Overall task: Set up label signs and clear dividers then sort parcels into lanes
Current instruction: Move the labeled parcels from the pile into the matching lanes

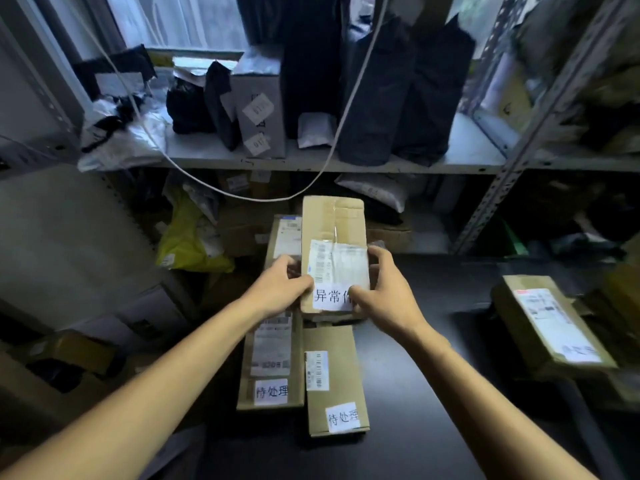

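Gripping the cardboard parcel [333, 223] at its near end with left hand [281, 289] and right hand [388, 293], we are holding it above two labelled parcels [270, 355] by the left edge of the bench [433, 358], and are judging it best set down level, label sign [329, 298] uncovered.

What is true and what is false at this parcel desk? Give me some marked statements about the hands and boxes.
1. The left hand and right hand both grip one cardboard parcel. True.
2. That parcel carries no sign. False: a white sign sits at its near end.
3. The near-left parcel and near-right parcel each carry a white paper sign. True.
4. The far-right parcel is stacked on those two. False: it lies apart on the black table.
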The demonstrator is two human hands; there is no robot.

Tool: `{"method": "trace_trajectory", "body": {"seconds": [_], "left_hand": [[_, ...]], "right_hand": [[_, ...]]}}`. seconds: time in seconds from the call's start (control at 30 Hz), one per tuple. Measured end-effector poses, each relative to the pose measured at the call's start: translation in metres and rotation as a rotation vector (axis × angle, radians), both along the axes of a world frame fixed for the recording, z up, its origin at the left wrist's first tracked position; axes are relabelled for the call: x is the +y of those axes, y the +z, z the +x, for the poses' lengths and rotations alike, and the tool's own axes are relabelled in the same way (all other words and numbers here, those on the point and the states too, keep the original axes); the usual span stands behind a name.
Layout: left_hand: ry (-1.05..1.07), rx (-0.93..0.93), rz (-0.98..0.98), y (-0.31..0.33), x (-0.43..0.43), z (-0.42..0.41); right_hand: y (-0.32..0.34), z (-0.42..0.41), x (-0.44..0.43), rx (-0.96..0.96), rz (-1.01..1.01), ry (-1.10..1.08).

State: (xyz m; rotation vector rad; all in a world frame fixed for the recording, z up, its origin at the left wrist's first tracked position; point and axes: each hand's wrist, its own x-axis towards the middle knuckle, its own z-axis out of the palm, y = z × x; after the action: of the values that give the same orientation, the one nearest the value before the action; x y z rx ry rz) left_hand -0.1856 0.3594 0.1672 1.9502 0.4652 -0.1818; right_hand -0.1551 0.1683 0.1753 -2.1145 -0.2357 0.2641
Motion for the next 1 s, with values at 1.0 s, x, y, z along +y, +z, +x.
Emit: {"method": "trace_trajectory", "body": {"seconds": [1.0], "left_hand": [[0.202, -0.483, -0.226, 0.092, -0.408, 0.025]], "right_hand": [[0.086, -0.051, -0.353, -0.592, -0.216, -0.302]]}}
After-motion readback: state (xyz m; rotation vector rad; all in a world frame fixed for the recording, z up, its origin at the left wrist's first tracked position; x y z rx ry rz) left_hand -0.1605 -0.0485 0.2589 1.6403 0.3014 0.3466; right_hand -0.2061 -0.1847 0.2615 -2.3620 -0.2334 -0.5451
